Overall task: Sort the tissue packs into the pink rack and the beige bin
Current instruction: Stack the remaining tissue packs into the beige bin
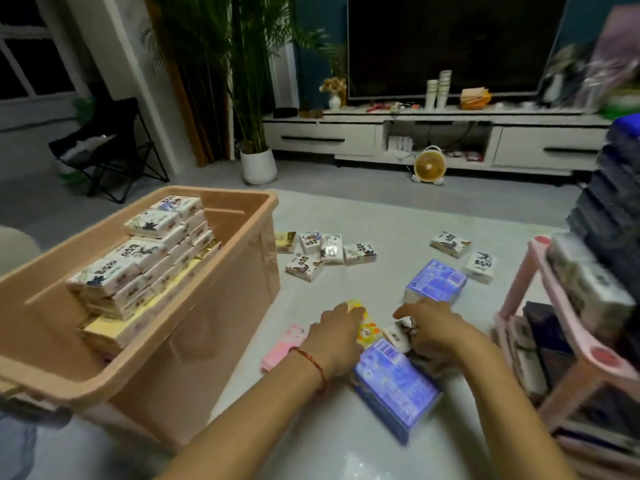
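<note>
The person's two hands meet low in the middle of the view, over a loose heap of tissue packs on the pale floor (pixel 346 445). The left hand (pixel 337 336), with a red cord bracelet (pixel 317 367) on its wrist, lies on a yellow tissue pack (pixel 369 332). Its fingers are bent down across the pack's top; whether they actually grip it I cannot tell. The right hand (pixel 440 327) has its fingers curled round a small white tissue pack (pixel 397 336), touching the yellow one at three o'clock.

A pink tissue pack (pixel 284 344) lies just beside the left wrist at nine o'clock. A large blue tissue pack (pixel 398 386) sits at six o'clock of the hands, between the forearms, tilted. A second blue pack (pixel 436 280) lies at twelve o'clock of the right hand, touching its knuckles or nearly so.

Farther off, at eleven o'clock, a cluster of white printed packs (pixel 318 251) lies scattered with a gold pack (pixel 285 241) at its left end. Two more white packs (pixel 479 266) lie at one o'clock.

The beige bin (pixel 225 323) stands at nine to ten o'clock, holding neat stacks of white packs (pixel 138 258). The pink rack (pixel 519 275) stands at three o'clock, blurred, with packs on its shelves.
</note>
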`<state>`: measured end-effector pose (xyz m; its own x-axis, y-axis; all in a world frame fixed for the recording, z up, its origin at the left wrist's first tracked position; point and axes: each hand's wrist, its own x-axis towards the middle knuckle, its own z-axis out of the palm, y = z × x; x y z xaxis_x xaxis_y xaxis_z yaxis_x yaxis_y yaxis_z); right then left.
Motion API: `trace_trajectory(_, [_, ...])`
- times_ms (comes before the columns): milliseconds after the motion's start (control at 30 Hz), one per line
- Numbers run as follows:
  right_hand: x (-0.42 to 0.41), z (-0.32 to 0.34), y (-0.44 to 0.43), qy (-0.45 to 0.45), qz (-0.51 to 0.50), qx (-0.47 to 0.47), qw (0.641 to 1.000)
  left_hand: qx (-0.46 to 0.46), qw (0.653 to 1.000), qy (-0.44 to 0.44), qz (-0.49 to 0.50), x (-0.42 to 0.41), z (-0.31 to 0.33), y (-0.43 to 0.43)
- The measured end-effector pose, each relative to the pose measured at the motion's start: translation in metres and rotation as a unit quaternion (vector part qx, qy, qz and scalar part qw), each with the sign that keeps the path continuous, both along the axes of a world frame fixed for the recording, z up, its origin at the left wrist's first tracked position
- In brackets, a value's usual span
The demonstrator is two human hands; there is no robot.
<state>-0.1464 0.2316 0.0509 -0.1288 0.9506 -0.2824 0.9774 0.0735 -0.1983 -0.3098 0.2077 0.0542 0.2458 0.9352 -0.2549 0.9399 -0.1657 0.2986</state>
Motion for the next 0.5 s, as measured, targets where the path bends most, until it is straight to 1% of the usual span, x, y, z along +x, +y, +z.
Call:
trace_trajectory(67, [0.003,-0.010,0.000,0.010,-0.004,-0.023,1.000,0.002,1.000,0.001,-0.010,0.008,0.003,0.005])
trace_trajectory(100, [0.003,-0.014,0.000,0.021,-0.007,-0.020,1.000,0.010,1.000,0.004,-0.015,0.013,0.004,0.006])
trace_trajectory(200, [0.005,-0.021,0.000,0.084,-0.016,0.024,0.996,0.063,0.998,-0.005,-0.028,0.025,0.010,0.007])
trace_trajectory(267, [0.009,-0.016,-0.004,0.112,-0.026,0.061,0.991,0.092,0.994,-0.044,-0.025,0.026,0.011,0.008])
trace_trajectory(333, [0.013,-0.004,-0.008,0.150,-0.038,0.110,0.982,0.101,0.988,-0.113,-0.028,0.028,0.015,0.005])
trace_trajectory(400, [0.011,0.011,-0.015,0.217,-0.012,0.166,0.962,0.100,0.971,-0.216,-0.001,0.032,0.023,0.003])
trace_trajectory(467, [0.007,0.025,-0.026,0.280,0.014,0.212,0.936,0.085,0.937,-0.330,0.074,0.035,0.035,0.001])
trace_trajectory(500, [0.008,0.027,-0.033,0.288,0.005,0.222,0.932,0.074,0.919,-0.373,0.107,0.035,0.040,0.000])
